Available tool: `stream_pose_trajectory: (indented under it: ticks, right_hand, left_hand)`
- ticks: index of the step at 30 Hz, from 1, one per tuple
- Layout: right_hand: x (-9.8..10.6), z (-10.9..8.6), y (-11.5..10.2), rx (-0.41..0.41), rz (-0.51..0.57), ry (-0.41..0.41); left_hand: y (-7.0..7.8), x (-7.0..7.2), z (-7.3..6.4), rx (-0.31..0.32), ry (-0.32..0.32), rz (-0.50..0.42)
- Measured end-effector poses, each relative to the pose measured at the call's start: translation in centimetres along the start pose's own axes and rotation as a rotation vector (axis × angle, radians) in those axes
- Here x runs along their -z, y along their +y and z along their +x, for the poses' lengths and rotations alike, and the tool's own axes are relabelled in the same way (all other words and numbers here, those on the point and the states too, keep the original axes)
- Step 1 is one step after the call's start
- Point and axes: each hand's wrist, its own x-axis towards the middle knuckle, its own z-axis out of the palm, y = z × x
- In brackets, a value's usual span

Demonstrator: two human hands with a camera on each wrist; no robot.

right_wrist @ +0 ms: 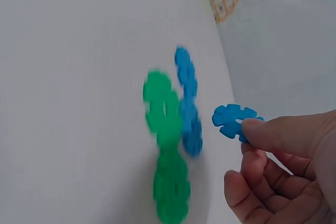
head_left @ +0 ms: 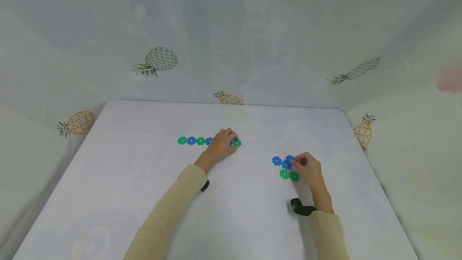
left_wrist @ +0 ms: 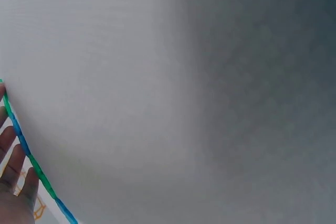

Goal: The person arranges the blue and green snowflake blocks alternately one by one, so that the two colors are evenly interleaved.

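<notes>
A row of green and blue notched plastic discs (head_left: 191, 141), snowflake-shaped, lies across the white table. My left hand (head_left: 221, 144) rests over its right part, hiding some discs; a green disc (head_left: 237, 143) shows past the fingertips. In the left wrist view, the fingers (left_wrist: 14, 163) lie spread along the row's edge. Thumb and index finger of my right hand (head_left: 309, 169) pinch one blue snowflake disc (right_wrist: 228, 120), held above the table. Just below and left of it are loose blue discs (head_left: 276, 161) and two green discs (head_left: 284, 174).
The white table (head_left: 144, 196) ends at a far edge against a pale cloth (head_left: 252, 43) printed with pineapples. Black wrist devices (head_left: 301, 208) sit under both forearms. A beige sleeve (head_left: 169, 212) crosses the table's left part.
</notes>
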Motion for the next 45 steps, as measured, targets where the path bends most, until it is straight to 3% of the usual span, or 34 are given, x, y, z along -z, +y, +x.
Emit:
stream_pose_trajectory:
  ticks: [12, 19, 31, 45]
  right_hand:
    - [-5.6, 2.1, -4.9, 0.027, 0.166, -0.065]
    - [-7.9, 3.6, -5.9, 0.016, 0.161, -0.067]
    - [-9.0, 5.0, -7.4, 0.044, 0.096, -0.100]
    - [-9.7, 5.6, -8.1, 0.008, -0.029, -0.137]
  left_hand:
    - [0.1, 0.0, 0.1, -0.007, -0.005, 0.025]
    - [-0.1, -0.1, 0.1, -0.006, -0.003, 0.069]
    - [-0.2, -0.2, 0.2, -0.006, 0.007, 0.085]
    - [-0.2, -0.4, 0.3, -0.002, 0.011, 0.090]
